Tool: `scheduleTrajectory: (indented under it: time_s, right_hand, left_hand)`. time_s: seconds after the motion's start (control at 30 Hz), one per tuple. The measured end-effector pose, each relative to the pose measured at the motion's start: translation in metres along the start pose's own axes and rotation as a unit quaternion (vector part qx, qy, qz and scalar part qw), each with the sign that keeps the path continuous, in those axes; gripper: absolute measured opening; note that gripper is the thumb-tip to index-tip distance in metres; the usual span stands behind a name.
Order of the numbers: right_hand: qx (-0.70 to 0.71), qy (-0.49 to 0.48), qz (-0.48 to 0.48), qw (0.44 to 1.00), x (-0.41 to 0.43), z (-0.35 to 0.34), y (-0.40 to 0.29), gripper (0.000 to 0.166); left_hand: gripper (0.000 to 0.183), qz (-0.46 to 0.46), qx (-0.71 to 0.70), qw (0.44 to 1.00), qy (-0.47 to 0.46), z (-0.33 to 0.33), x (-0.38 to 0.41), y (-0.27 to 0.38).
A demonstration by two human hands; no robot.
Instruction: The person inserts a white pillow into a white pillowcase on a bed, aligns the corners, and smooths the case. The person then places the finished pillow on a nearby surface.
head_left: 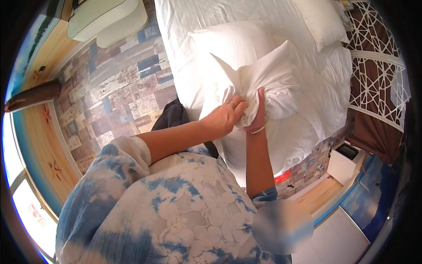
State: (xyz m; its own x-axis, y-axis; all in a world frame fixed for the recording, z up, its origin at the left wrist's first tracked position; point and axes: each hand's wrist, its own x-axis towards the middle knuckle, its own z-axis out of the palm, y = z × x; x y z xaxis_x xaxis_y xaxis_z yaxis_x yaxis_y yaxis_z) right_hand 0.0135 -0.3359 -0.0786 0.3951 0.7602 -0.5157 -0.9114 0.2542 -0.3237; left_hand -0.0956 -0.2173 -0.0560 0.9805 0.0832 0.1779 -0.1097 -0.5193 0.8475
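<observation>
Bunched white cloth (263, 77), possibly a pillowcase, rises in folds between my hands over the bed. My left hand (226, 114), wearing a ring, pinches its near edge with bent fingers. Close beside it on the right, my right hand (257, 114) grips the same cloth, one finger upright against it and the others hidden in the folds. A thin bracelet (255, 130) circles the right wrist. Just beyond the cloth lies a white pillow (240, 39), partly covered by it and washed out by bright light.
The bed's white sheet (184, 56) reaches both sides. Another pillow (321, 23) rests at the far right by a white lattice headboard (376, 79). Patchwork plank flooring (115, 85) runs left, below a rounded white table (102, 19). A white bin-like box (344, 158) stands right.
</observation>
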Motion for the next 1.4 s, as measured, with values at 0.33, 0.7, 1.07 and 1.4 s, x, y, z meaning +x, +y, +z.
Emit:
scheduleTrajectory:
  time_s: [0.33, 0.7, 1.07, 1.4]
  right_hand:
    - [-0.008, 0.032, -0.006, 0.999, -0.001, 0.010, 0.001, 0.066]
    - [-0.060, 0.070, -0.025, 0.995, 0.001, 0.002, 0.002, 0.069]
    - [-0.013, 0.045, -0.017, 0.999, 0.003, -0.006, 0.003, 0.026]
    - [-0.004, 0.008, -0.019, 1.000, -0.002, 0.004, -0.003, 0.033]
  left_hand:
    - [0.045, 0.112, 0.302, 0.947, -0.016, -0.034, 0.004, 0.001]
    - [0.012, 0.011, -0.168, 0.985, -0.029, 0.000, 0.015, -0.016]
    - [0.046, 0.091, 0.275, 0.956, 0.053, -0.033, 0.000, -0.011]
    - [0.020, 0.209, 0.232, 0.950, 0.024, -0.026, 0.007, -0.010]
